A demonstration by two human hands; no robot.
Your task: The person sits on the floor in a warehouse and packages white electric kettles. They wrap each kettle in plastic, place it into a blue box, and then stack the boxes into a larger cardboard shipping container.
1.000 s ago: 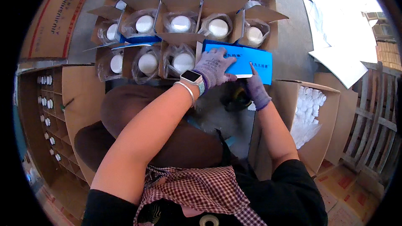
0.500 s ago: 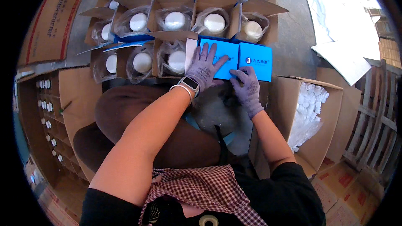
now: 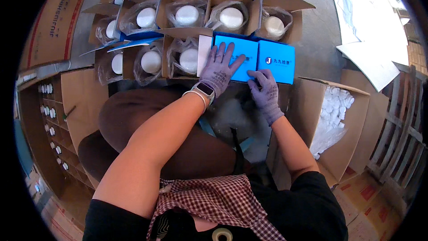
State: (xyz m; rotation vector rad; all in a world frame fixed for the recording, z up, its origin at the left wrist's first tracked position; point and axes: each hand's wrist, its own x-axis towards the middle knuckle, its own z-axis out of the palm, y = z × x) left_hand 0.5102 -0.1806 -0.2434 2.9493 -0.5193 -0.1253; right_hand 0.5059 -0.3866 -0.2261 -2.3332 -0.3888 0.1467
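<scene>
Two bright blue closed boxes stand side by side at the near right end of rows of small cartons. My left hand (image 3: 218,70), in a grey-purple glove, lies with spread fingers on top of the left blue box (image 3: 243,54) and its pale side flap (image 3: 204,50). At the near edge of the right blue box (image 3: 277,61), my gloved right hand (image 3: 265,88) has its fingers bent, the tips touching near the seam between the two boxes. Whether anything is pinched in them is hidden. Beside the left box, an open carton holds a white-capped container (image 3: 189,60) in clear plastic.
Several more open boxes with white-lidded containers (image 3: 187,15) fill the rows beyond. A carton of white caps (image 3: 332,116) stands at my right. On the left is a divided carton (image 3: 55,120) with small white-capped items. White sheets (image 3: 370,53) lie at the far right.
The view has shifted slightly. My right hand's fingers have moved a little at the boxes' near edge; my left hand stays flat on the left box.
</scene>
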